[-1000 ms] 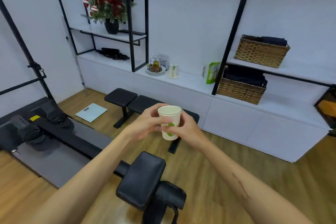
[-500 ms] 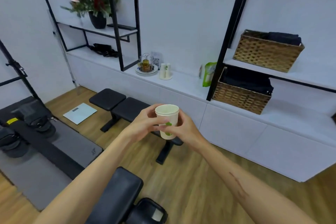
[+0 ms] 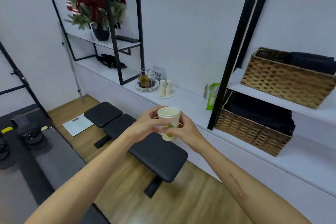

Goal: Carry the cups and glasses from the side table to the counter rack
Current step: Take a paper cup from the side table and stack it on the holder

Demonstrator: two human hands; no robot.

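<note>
A cream paper cup [image 3: 169, 122] with a green mark is held upright in front of me, above the black bench. My left hand [image 3: 145, 126] grips its left side and my right hand [image 3: 181, 131] grips its right side with the thumb across the front. On the white counter [image 3: 183, 96] ahead stands a wire cup rack [image 3: 146, 80] on a round plate, with a glass cup in it. Two paper cups [image 3: 165, 88] stand upside down on a small tray just right of the rack.
A black padded bench [image 3: 145, 143] lies between me and the counter. Black shelf posts [image 3: 232, 51] rise from the counter. Wicker baskets [image 3: 283, 76] with dark cloth fill the right shelves. A green pouch [image 3: 211, 96], a potted plant [image 3: 96, 5], a floor scale [image 3: 78, 125] and gym gear [image 3: 27, 132] lie around.
The counter, rack and bench have come closer and larger in view as I move forward. Both hands keep the same hold on the paper cup.
</note>
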